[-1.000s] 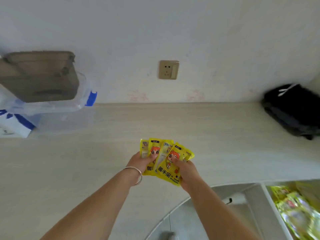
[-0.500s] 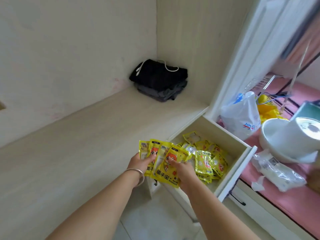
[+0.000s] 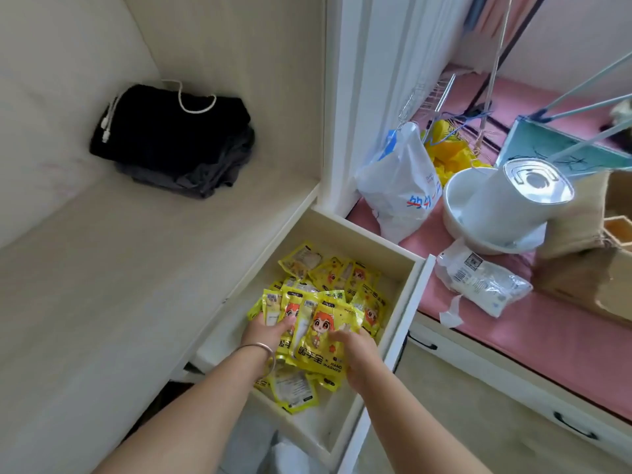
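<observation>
Gently, lower the fan of yellow hand-warmer packets (image 3: 318, 333) flat onto the loose packets (image 3: 337, 270) in the drawer (image 3: 408, 302), and let go only once it rests. Your left hand (image 3: 265, 331) pinches the fan's left edge. Your right hand (image 3: 359, 350) grips its lower right corner. Both forearms reach over the drawer's near end.

2 bare forearms come up from the bottom edge and converge toward the middle of the view, the left from the lower left and the right from the lower right. The left grip (image 3: 270, 331) has the back of the hand up and the wrist straight, with a thin bangle (image 3: 265, 348) round the wrist. Its thumb presses on top of a fan of yellow packets (image 3: 325, 333). The right grip (image 3: 355, 350) pinches the same fan at its right edge, thumb in front, fingers hidden behind. The 2 grips sit close together, not touching.
</observation>
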